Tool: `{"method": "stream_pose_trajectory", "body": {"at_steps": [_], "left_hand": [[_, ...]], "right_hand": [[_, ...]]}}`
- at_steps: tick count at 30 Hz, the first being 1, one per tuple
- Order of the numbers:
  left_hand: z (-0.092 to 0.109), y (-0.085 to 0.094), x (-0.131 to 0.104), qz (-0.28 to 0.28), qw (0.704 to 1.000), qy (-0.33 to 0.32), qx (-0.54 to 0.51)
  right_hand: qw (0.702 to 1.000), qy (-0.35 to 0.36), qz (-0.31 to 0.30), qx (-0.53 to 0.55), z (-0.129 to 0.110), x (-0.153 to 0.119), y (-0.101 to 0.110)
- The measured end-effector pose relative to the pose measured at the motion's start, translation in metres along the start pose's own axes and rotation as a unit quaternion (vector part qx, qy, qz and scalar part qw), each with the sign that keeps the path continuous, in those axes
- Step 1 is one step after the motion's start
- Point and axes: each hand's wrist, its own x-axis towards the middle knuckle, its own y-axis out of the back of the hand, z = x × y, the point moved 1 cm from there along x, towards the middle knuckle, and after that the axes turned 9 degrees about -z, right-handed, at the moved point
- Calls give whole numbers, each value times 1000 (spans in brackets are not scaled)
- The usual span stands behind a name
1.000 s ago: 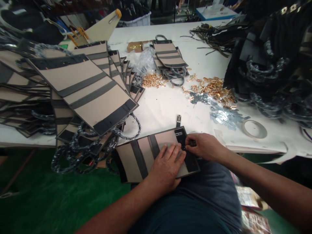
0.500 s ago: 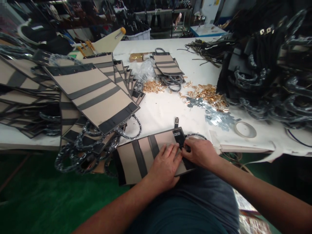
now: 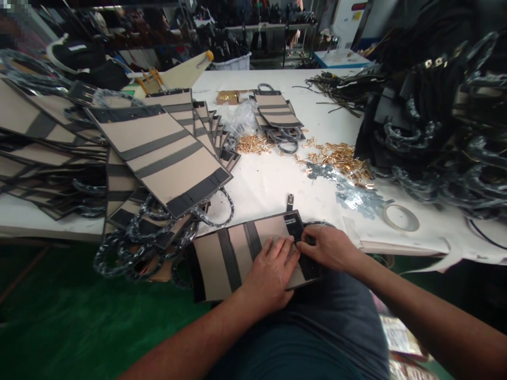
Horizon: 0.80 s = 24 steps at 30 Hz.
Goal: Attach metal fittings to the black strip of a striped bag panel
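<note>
Panel: tan-and-black striped bag panel (image 3: 233,258) lies on the lap at the near table edge.
Left hand (image 3: 271,272): spread flat, pressing it.
Right hand (image 3: 328,248): pinching, probably a small fitting, at the black end band.
Handling: light, stiff board; grip edges.

White worktable (image 3: 273,184), green floor (image 3: 59,327), cluttered shelves (image 3: 245,26).
</note>
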Motion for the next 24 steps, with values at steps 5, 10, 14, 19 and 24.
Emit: {"method": "stream_pose_trajectory", "body": {"at_steps": [5,10,14,19,24], "left_hand": [[-2,-3,-1,9,1000,2,7],[-10,-15,0,33,999,-2,44],[-22,-24,4,61,993,-33,100],[-35,-34,7,159,959,-56,228],[-44,-48,12,203,942,-52,264]], "right_hand": [[999,-25,40,-26,-13,2,5],[995,-25,62,-70,-24,5,3],[996,-7,63,-66,-21,9,0],[996,12,79,-36,-20,9,2],[995,3,90,42,-15,4,22]]}}
